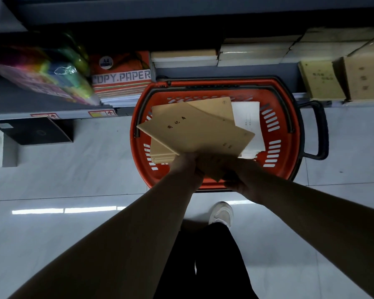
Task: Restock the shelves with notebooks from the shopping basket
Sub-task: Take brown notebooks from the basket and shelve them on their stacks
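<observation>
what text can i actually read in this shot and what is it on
"COPY.PAPER": front of the orange paper pack.
"A4": round badge on that pack.
Characters on the held tan notebook: too blurred to read.
Print on the shelf-edge labels and the brown stacks at right: too small and blurred.

shopping basket (285, 169) on floor (73, 173), before shelf (225, 71) | notebooks (194, 130) over basket, notebook stack (160, 154) in it | copy paper (121, 83) on shelf, left | paper stacks (253, 52) behind | cartons (365, 78) right
</observation>
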The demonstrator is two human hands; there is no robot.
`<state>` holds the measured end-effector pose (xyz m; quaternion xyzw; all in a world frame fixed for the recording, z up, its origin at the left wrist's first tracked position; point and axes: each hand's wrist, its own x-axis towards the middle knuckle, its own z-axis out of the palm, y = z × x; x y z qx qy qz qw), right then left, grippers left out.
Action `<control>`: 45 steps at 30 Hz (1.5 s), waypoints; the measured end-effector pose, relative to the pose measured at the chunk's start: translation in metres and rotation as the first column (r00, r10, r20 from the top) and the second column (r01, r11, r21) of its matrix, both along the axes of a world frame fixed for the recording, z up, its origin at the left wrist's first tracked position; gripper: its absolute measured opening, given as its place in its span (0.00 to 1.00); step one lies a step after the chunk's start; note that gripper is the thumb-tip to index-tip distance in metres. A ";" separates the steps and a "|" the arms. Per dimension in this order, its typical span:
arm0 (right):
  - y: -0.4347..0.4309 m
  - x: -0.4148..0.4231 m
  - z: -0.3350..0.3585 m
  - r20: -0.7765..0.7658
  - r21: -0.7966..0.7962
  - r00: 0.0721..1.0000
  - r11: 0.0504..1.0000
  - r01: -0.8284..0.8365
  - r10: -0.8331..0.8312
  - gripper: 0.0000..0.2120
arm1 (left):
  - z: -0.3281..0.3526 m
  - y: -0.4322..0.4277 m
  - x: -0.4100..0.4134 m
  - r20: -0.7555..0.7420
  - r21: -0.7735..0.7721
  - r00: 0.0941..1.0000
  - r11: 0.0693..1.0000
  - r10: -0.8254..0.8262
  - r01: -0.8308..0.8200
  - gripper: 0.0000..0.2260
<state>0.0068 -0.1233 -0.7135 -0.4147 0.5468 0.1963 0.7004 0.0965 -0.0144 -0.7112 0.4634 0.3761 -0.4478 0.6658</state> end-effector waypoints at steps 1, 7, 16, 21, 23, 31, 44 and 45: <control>-0.003 -0.002 0.005 0.006 -0.011 1.000 0.999 0.031 -0.031 0.03 | 0.006 0.000 -0.001 0.009 0.008 1.000 1.000 -0.016 0.016 0.18; -0.042 0.001 0.057 0.111 -0.123 0.958 0.953 0.277 -0.264 0.09 | 0.045 0.005 -0.002 0.040 0.007 0.997 0.998 -0.065 0.065 0.12; -0.074 -0.021 0.144 0.168 -0.280 0.961 0.924 0.261 -0.220 0.14 | 0.138 0.004 0.006 0.267 0.086 0.919 0.957 -0.291 0.278 0.11; -0.064 -0.041 0.208 0.262 -0.276 0.946 0.924 0.265 -0.193 0.08 | 0.207 0.018 0.010 0.359 0.018 0.856 0.920 -0.371 0.391 0.12; -0.060 -0.045 0.236 0.301 -0.293 0.942 0.925 0.242 -0.151 0.09 | 0.234 0.021 0.013 0.387 -0.001 0.837 0.908 -0.387 0.420 0.12; -0.048 -0.047 0.332 0.396 -0.295 0.896 0.895 0.333 -0.203 0.17 | 0.334 0.028 0.023 0.483 -0.099 0.786 0.868 -0.386 0.487 0.12; -0.051 -0.046 0.439 0.544 -0.246 0.773 0.819 0.518 -0.326 0.15 | 0.437 0.010 0.042 0.638 -0.099 0.654 0.799 -0.407 0.594 0.11; -0.056 -0.045 0.444 0.551 -0.244 0.768 0.817 0.523 -0.327 0.15 | 0.443 0.003 0.043 0.644 -0.096 0.649 0.799 -0.404 0.593 0.12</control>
